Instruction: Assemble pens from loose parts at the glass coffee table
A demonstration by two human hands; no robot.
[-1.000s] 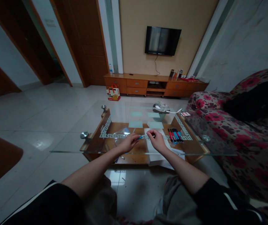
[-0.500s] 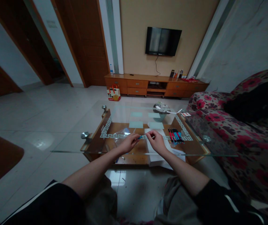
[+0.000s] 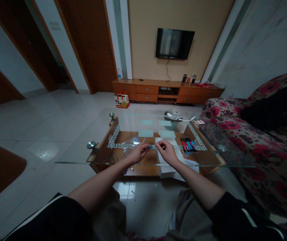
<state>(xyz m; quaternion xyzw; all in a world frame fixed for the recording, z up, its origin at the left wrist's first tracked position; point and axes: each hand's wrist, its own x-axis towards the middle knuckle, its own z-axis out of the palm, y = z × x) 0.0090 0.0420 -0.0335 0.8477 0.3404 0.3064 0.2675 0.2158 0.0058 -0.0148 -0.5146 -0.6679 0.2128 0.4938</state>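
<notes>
Over the glass coffee table (image 3: pixel 83 157) my left hand (image 3: pixel 137 153) and my right hand (image 3: pixel 167 151) meet on one thin blue pen (image 3: pixel 152 146). The left fingers pinch its blue end, the right fingers pinch the other end. White paper (image 3: pixel 167 165) lies under my right hand. A clear plastic bag (image 3: pixel 129 144) lies just beyond my left hand. A row of several red, blue and black pens (image 3: pixel 188 145) lies to the right of my right hand.
A bowl with wrappers (image 3: pixel 172 117) stands at the table's far side, a small red-and-white card (image 3: pixel 199 122) near it. A flowered sofa (image 3: pixel 266 144) borders the right. A gift bag (image 3: pixel 121 100) sits on the floor before the TV cabinet (image 3: pixel 165 91).
My hands have drawn slightly closer together on the pen; otherwise the scene holds still, with only a small shift of the camera.
</notes>
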